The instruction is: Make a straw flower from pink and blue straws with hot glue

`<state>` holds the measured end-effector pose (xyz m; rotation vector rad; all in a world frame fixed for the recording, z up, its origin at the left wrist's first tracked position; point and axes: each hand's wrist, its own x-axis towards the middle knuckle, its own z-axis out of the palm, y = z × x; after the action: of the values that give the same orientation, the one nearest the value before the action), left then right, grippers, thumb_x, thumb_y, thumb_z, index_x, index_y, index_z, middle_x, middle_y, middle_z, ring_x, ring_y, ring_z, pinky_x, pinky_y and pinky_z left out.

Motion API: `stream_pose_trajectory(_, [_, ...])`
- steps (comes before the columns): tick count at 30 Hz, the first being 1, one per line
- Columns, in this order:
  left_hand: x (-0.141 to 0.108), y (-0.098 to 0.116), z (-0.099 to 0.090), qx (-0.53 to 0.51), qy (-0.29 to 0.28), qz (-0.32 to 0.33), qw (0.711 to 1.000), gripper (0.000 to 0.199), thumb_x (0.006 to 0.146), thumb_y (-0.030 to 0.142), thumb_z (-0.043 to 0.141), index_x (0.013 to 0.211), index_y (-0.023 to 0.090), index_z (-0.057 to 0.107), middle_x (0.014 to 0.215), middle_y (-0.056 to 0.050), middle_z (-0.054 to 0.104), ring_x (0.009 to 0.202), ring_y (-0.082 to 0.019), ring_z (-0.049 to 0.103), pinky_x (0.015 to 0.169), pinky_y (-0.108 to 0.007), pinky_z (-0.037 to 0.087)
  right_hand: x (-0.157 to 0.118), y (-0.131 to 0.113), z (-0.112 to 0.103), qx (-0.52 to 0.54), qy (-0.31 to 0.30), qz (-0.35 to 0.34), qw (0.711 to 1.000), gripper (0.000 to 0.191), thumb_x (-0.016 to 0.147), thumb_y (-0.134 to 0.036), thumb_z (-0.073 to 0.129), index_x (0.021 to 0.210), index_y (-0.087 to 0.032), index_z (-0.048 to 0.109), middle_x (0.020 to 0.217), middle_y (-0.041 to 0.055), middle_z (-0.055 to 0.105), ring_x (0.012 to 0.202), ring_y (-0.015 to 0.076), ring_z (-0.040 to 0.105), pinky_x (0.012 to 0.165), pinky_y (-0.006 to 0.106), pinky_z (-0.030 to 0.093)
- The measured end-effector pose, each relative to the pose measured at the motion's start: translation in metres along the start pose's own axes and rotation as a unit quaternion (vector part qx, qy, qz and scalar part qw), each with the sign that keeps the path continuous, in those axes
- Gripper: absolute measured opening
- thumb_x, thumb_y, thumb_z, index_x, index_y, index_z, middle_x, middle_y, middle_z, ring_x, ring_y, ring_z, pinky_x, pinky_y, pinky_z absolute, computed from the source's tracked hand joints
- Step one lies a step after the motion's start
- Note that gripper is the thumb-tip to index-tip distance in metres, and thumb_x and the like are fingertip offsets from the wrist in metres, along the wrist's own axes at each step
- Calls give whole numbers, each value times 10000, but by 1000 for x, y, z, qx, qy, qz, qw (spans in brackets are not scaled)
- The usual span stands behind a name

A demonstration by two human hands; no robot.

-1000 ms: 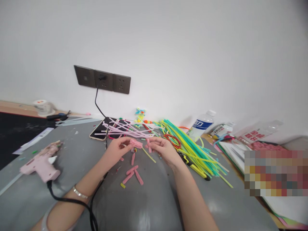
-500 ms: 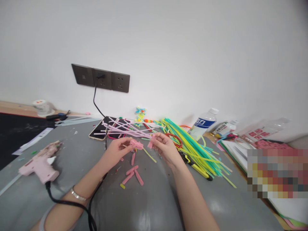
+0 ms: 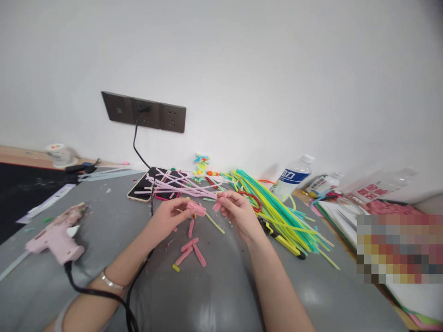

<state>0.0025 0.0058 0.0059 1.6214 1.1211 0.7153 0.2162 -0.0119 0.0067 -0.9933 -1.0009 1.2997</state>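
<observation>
Pink bundle (image 3: 198,209) of fuzzy folded lengths, held above the middle of the gray tabletop (image 3: 214,295). We pinch it between the thumb and fingers of our left hand (image 3: 175,215). In our right hand (image 3: 238,213), just beside it and apart from it, we pinch a smaller pink piece (image 3: 218,205) between thumb and fingertips. Nearer to us lie four loose pink lengths (image 3: 200,255) and a small yellow block (image 3: 176,267). A thin yellow-green stem (image 3: 216,224) slants away from beneath the bundle (whether it is joined there, we cannot tell). Behind our hands we note lilac strips (image 3: 183,186) strewn across two phones (image 3: 139,188); to the right, a sheaf of yellow and green stems (image 3: 280,212) near an upright bottle (image 3: 293,177); to the left, a pink glue gun (image 3: 58,243) on its side.
</observation>
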Motion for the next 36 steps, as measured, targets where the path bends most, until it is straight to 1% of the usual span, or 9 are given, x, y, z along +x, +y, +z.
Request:
stream_pose_trajectory(3, [-1,-2,0,-2,-2,-3,1000,415,824,468,593,1112,180,672,994,-79,758,888,-254,702,376,-160,424,2,1,-1,-18,17,-32,999,353,638,-366,856,882,-178,681,609,-34,626,492,77,492,475,200,341])
stream_pose_trajectory(6, [-1,-2,0,0,-10,13,1000,372,838,463,587,1053,175,684,966,-76,757,854,-237,695,392,-163,426,3,1,0,-28,8,-49,998,324,627,-351,863,775,-177,634,585,-43,600,477,73,485,472,199,344])
stream_pose_trajectory(8, [-2,-1,1,-5,-21,35,999,335,849,452,584,986,168,696,912,-68,754,813,-215,687,424,-167,438,2,1,2,-28,-6,-43,999,314,635,-352,857,753,-176,626,563,-51,574,474,73,481,482,201,360])
stream_pose_trajectory(13, [-1,-1,3,-46,-44,88,994,295,862,419,588,938,153,691,890,-58,736,781,-185,666,536,-197,487,-1,0,5,-19,-47,-24,998,288,660,-352,837,789,-181,644,610,-47,571,475,70,481,494,209,386])
stream_pose_trajectory(17, [0,-6,3,-73,-50,100,991,278,856,395,608,955,146,682,949,-59,724,832,-187,657,671,-236,522,-2,1,7,-46,-57,-40,997,269,669,-348,832,787,-179,658,634,-34,594,487,76,501,497,215,392])
stream_pose_trajectory(20, [0,-7,4,-77,-60,106,990,275,867,393,600,947,144,684,916,-48,703,816,-180,639,725,-258,522,-2,0,9,-58,-59,-43,996,266,651,-342,843,755,-174,664,614,-35,592,491,78,506,502,217,392])
stream_pose_trajectory(25, [-2,-7,5,-75,-95,121,985,270,890,397,580,901,148,685,886,-33,652,789,-171,614,756,-276,512,-4,-1,12,-65,-62,-21,996,304,616,-357,865,695,-174,636,585,-37,591,482,79,492,484,217,369])
stream_pose_trajectory(30, [-3,-6,4,-68,-92,119,986,257,881,383,591,905,144,682,888,-34,651,798,-176,615,771,-281,509,-5,0,12,-89,-86,-10,992,287,659,-385,835,698,-170,649,552,-31,592,463,81,477,475,222,356])
stream_pose_trajectory(36, [-3,-5,4,-67,-95,117,986,267,868,393,607,898,143,694,904,-42,669,778,-173,619,768,-286,515,-5,1,10,-81,-83,1,993,294,661,-410,830,711,-168,671,558,-28,599,452,79,461,462,223,338])
